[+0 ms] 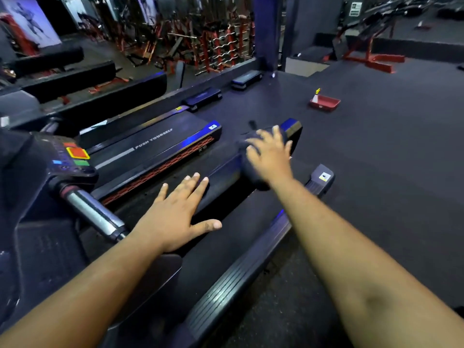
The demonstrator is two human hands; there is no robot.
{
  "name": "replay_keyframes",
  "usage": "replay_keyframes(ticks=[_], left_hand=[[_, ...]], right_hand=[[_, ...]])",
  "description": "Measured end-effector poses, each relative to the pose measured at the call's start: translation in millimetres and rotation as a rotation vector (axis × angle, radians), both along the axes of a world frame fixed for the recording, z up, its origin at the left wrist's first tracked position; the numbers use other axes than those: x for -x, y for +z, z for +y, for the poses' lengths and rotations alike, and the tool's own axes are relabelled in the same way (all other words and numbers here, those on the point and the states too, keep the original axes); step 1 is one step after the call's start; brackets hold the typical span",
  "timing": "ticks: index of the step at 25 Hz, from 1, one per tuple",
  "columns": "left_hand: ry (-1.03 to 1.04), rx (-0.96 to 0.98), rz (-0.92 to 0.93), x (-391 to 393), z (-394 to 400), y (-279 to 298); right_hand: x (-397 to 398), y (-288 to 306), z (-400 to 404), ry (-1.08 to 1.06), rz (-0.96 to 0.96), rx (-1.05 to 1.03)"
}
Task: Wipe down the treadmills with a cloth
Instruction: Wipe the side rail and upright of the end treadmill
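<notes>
I lean over a black treadmill whose belt (221, 247) runs away from me between two side rails. My left hand (175, 212) rests flat, fingers spread, on the left side rail (226, 172). Farther along the same rail, my right hand (270, 156) presses a dark cloth (251, 172) against the rail near its far end. The cloth bunches under my palm and is partly hidden by it. The hand looks slightly blurred.
A second treadmill (155, 144) reading "PUSH YOURSELF" lies to the left, its console (72, 156) and silver handle (95, 214) close to my left arm. A red tray (325, 104) with a spray bottle (315, 96) sits on the dark floor at right. Step platforms line the railing.
</notes>
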State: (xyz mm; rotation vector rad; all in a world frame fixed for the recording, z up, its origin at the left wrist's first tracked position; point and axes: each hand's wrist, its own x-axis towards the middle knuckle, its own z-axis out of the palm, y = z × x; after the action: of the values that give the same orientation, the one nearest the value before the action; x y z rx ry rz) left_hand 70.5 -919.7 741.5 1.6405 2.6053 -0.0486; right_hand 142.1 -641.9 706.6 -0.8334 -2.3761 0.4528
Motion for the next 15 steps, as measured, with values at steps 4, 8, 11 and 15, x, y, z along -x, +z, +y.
replay_keyframes(ticks=[4,8,11,15], left_hand=[[0.015,0.012,0.000,-1.3,-1.4,-0.2],[0.020,0.017,0.027,-2.1,-0.8,-0.1],[0.037,0.017,0.039,-4.4,-1.0,-0.4],[0.048,0.026,0.050,-3.7,1.2,-2.4]], right_hand=[[13.0,15.5,-4.4,-0.051,-0.035,0.141],[-13.2,-7.0,-43.6,0.267,-0.046,-0.043],[-7.3,-1.4,29.3,0.069,-0.055,0.003],[4.3,-5.1,47.6,-0.231,0.340,0.513]])
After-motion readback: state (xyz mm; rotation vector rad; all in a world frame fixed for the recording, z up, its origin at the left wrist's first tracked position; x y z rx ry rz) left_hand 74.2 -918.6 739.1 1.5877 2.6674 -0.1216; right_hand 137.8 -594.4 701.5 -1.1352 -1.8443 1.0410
